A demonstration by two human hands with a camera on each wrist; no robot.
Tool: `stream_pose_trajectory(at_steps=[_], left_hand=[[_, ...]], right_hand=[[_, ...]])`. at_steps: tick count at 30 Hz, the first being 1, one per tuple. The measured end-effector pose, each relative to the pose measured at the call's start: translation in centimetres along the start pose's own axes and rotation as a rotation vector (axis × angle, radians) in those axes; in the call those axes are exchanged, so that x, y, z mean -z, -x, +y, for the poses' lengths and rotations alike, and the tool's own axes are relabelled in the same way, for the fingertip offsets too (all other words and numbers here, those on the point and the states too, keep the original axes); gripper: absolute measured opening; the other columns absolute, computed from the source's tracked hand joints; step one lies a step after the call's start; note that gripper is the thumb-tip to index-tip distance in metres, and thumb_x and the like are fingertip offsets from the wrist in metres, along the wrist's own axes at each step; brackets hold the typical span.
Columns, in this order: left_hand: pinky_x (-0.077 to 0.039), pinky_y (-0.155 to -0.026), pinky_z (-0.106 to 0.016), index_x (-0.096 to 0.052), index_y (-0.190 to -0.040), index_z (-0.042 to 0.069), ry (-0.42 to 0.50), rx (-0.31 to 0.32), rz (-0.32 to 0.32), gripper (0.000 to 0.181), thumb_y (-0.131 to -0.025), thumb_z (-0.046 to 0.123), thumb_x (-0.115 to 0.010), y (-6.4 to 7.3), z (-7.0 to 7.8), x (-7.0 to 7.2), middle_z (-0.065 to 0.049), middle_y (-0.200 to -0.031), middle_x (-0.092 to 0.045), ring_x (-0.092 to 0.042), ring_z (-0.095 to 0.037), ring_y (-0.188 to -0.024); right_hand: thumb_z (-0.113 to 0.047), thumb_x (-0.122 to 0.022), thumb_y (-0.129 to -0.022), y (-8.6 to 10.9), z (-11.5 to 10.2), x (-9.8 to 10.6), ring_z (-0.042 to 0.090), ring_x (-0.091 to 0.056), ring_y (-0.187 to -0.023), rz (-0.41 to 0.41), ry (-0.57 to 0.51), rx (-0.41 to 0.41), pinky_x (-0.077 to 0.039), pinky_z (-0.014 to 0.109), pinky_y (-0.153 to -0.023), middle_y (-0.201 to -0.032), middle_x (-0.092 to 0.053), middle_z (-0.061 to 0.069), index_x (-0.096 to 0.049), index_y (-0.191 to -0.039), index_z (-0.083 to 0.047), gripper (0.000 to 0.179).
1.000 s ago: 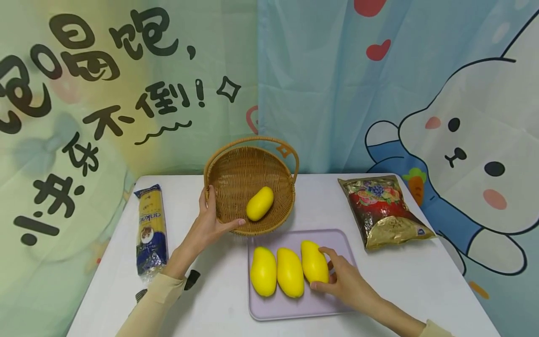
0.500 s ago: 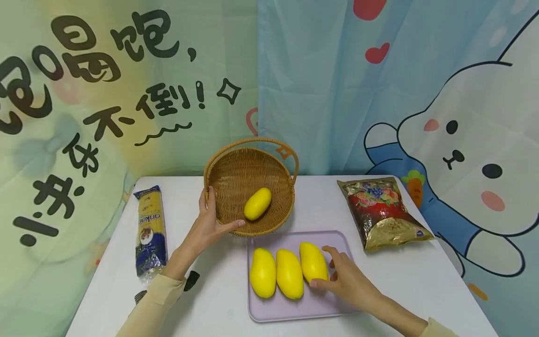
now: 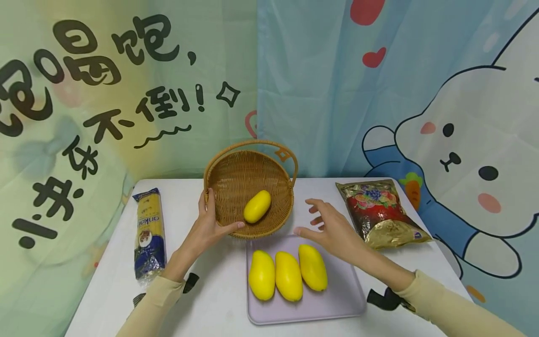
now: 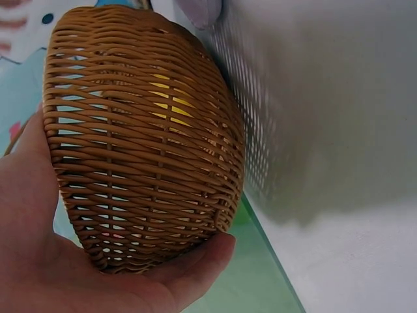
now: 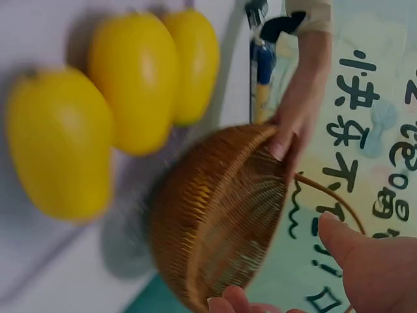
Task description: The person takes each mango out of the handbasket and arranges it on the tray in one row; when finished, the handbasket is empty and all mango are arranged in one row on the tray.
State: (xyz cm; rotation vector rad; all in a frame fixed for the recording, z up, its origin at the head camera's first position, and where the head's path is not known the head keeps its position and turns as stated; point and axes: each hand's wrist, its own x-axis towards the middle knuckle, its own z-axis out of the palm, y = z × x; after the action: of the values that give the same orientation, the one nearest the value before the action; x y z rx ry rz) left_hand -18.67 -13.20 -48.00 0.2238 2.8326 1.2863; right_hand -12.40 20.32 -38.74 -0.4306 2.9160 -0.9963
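Note:
My left hand (image 3: 209, 228) grips the left side of a brown wicker basket (image 3: 227, 187), which is tipped so that its inside faces me. In the left wrist view the thumb and fingers wrap its woven wall (image 4: 143, 150). One yellow mango (image 3: 257, 206) lies inside. Three more, the left mango (image 3: 262, 275), the middle mango (image 3: 288, 276) and the right mango (image 3: 313, 267), lie in a row on a lilac tray (image 3: 307, 312). Over the tray's far right corner, to the right of the basket, my right hand (image 3: 330, 229) is held with fingers loosely bent and nothing between them.
A yellow and blue pasta packet (image 3: 150, 234) lies at the table's left. On the right sits a shiny red and gold bag (image 3: 381, 213), partly behind my right hand. A printed curtain (image 3: 303, 93) hangs behind the white table (image 3: 214, 290).
My right hand has left the right mango and moved up and away, toward the basket's right side. The mango stays on the tray. My left hand and the basket hold still.

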Motion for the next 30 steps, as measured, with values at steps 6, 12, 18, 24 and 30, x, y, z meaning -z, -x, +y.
stream_pose_trajectory(at_steps=[6, 12, 18, 24, 30], left_hand=[[-0.052, -0.097, -0.056, 0.008, -0.164, 0.014, 0.003, -0.005, 0.017, 0.136, -0.075, 0.068, -0.079, -0.3, 0.0, 0.1, -0.012, -0.169, 0.018, -0.054, -0.049, -0.129], [-0.051, -0.1, -0.056, 0.008, -0.163, 0.011, 0.003, 0.0, 0.004, 0.137, -0.075, 0.066, -0.08, -0.3, -0.1, -0.2, -0.016, -0.169, 0.016, -0.053, -0.05, -0.13], [-0.051, -0.1, -0.056, 0.008, -0.163, 0.01, -0.014, -0.005, -0.001, 0.136, -0.076, 0.067, -0.079, 0.0, -0.1, -0.2, -0.017, -0.168, 0.016, -0.051, -0.05, -0.132], [-0.05, -0.102, -0.056, 0.008, -0.163, 0.012, -0.01, -0.005, -0.003, 0.135, -0.076, 0.068, -0.078, 0.1, 0.1, -0.1, -0.014, -0.169, 0.017, -0.05, -0.049, -0.133], [-0.05, -0.101, -0.055, 0.008, -0.164, 0.012, -0.013, -0.012, 0.002, 0.135, -0.076, 0.068, -0.078, 0.1, 0.1, -0.2, -0.015, -0.169, 0.017, -0.051, -0.049, -0.133]], right_hand=[[-0.047, -0.074, -0.092, -5.5, -3.7, 1.5, 0.031, -0.064, -0.113, -0.054, -0.002, 0.054, -0.056, 0.045, -0.091, -0.14, -0.054, 0.016, -0.039, -0.153, -0.009, 0.08], [-0.045, -0.071, -0.094, -9.8, -5.0, 0.0, 0.034, -0.055, -0.127, -0.172, 0.067, 0.052, -0.05, 0.05, -0.101, -0.146, -0.052, 0.02, -0.038, -0.153, -0.003, 0.08], [-0.044, -0.071, -0.095, -12.7, -5.0, -2.8, 0.039, -0.048, -0.137, -0.262, 0.147, 0.0, -0.047, 0.051, -0.107, -0.146, -0.052, 0.025, -0.036, -0.153, 0.003, 0.083], [-0.048, -0.072, -0.093, -14.9, -4.9, -4.5, 0.039, -0.04, -0.144, -0.333, 0.198, -0.086, -0.042, 0.051, -0.113, -0.149, -0.05, 0.026, -0.031, -0.155, 0.006, 0.092], [-0.048, -0.073, -0.092, -16.4, -4.4, -5.6, 0.037, -0.046, -0.14, -0.397, 0.217, -0.149, -0.043, 0.047, -0.112, -0.149, -0.051, 0.022, -0.032, -0.155, 0.005, 0.092]])
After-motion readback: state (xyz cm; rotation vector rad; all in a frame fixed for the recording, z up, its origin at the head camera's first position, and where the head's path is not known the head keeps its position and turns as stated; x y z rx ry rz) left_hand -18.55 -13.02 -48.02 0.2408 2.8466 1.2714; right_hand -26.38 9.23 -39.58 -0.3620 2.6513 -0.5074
